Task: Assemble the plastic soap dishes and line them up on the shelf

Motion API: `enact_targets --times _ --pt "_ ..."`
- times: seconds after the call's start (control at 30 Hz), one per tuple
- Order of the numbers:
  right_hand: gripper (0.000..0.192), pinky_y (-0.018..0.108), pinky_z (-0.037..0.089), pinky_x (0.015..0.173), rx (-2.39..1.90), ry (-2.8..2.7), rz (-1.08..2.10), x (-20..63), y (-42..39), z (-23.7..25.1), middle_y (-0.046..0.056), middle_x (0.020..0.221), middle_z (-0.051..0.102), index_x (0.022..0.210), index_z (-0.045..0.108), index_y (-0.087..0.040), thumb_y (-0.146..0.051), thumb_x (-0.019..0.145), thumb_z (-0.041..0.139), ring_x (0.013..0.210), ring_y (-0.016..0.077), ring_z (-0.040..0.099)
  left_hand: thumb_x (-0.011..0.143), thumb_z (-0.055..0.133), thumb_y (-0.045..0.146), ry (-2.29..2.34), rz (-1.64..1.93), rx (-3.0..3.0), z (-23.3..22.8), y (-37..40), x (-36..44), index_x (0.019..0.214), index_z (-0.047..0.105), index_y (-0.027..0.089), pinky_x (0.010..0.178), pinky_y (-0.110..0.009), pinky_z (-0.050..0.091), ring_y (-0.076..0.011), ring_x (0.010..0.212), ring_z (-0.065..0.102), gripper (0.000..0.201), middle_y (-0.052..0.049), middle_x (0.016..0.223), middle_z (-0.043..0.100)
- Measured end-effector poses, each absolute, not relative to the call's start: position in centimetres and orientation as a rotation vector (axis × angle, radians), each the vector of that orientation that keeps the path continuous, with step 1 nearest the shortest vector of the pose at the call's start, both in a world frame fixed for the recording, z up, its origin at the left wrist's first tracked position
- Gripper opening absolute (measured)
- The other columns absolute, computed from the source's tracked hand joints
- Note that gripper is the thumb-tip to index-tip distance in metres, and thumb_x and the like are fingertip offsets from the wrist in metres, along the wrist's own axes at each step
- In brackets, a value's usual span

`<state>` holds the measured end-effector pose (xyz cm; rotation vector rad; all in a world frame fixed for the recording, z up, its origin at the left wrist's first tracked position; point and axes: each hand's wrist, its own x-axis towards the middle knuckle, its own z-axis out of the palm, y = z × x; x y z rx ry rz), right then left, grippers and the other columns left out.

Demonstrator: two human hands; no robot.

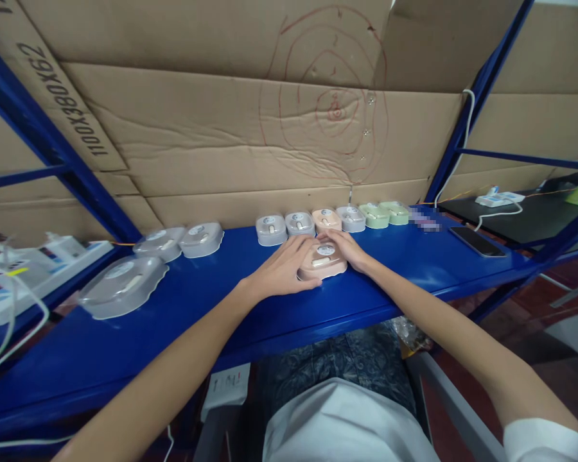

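- Step in hand, as I judge it: both hands are closed around a peach-coloured lidded case (322, 260) on the blue tabletop (212, 308), either setting it down or pressing its lid; which of the two cannot be told.
- The left hand (282, 273) lies flat over the case's left side, at about 9 o'clock of it, fingers spread and touching its rim and lid.
- The right hand (347, 249) meets the case from 2 o'clock, fingertips on its back edge; its grip is loose, fingers curved rather than clamped.
- The case sits between the two hands, resting on the tabletop, just in front of the row of cases (327, 219) at 12 o'clock.
- Any next move calls for an even hold from both sides, since the case looks light and smooth and the row is near.
- Clear lidded trays (124, 285) lie well apart at 9 o'clock; a phone (476, 242) lies at 3 o'clock.
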<state>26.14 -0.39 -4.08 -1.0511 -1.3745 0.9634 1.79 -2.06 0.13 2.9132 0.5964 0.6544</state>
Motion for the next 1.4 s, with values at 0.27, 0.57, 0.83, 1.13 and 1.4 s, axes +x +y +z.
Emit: enact_targets --times 0.27,0.57,0.83,1.13,1.4 --pt "0.058 0.046 0.057 0.110 -1.062 -1.197 1.151 26.6 -0.9 -3.4 0.013 0.109 0.084 0.100 0.076 -0.020 -0.069 0.106 0.044 0.112 0.0292 0.078 0.085 0.070 0.022 0.610 0.417 3.029 2.1 -4.0 0.0 0.154 0.050 0.023 0.121 -0.052 0.044 -0.0382 0.144 0.051 0.072 -0.015 0.154 0.056" --pt "0.065 0.047 0.059 0.108 -1.045 -1.224 1.106 26.4 -0.8 -3.5 0.016 0.106 0.084 0.099 0.073 -0.020 -0.077 0.104 0.041 0.104 0.0280 0.080 0.090 0.062 0.021 1.224 0.084 3.213 2.7 -9.9 -6.7 0.154 0.052 0.021 0.096 -0.051 0.055 -0.0387 0.119 0.064 0.064 -0.018 0.137 0.066" --pt "0.066 0.046 0.059 0.107 -1.058 -1.253 1.084 26.3 -0.9 -3.4 0.015 0.103 0.084 0.098 0.075 -0.020 -0.076 0.106 0.041 0.100 0.0271 0.080 0.093 0.068 0.029 1.870 -0.294 3.122 3.4 -8.3 -9.3 0.129 0.069 0.014 0.088 -0.053 0.059 -0.0437 0.108 0.070 0.039 -0.022 0.116 0.071" --pt "0.067 0.045 0.059 0.106 -1.063 -1.273 1.077 26.3 -0.8 -3.4 0.013 0.100 0.084 0.095 0.076 -0.020 -0.079 0.103 0.045 0.098 0.0262 0.080 0.097 0.062 0.030 1.882 -0.238 3.046 3.6 0.2 -9.1 0.129 0.067 0.008 0.102 -0.051 0.053 -0.0453 0.129 0.063 0.039 -0.028 0.132 0.067" --pt "0.066 0.044 0.059 0.105 -1.066 -1.267 1.082 26.2 -0.9 -3.3 0.013 0.099 0.084 0.094 0.076 -0.019 -0.077 0.104 0.046 0.096 0.0252 0.080 0.102 0.051 0.023 1.864 -0.110 3.045 2.7 4.0 -7.6 0.141 0.060 0.008 0.100 -0.052 0.052 -0.0447 0.132 0.059 0.043 -0.029 0.137 0.065"
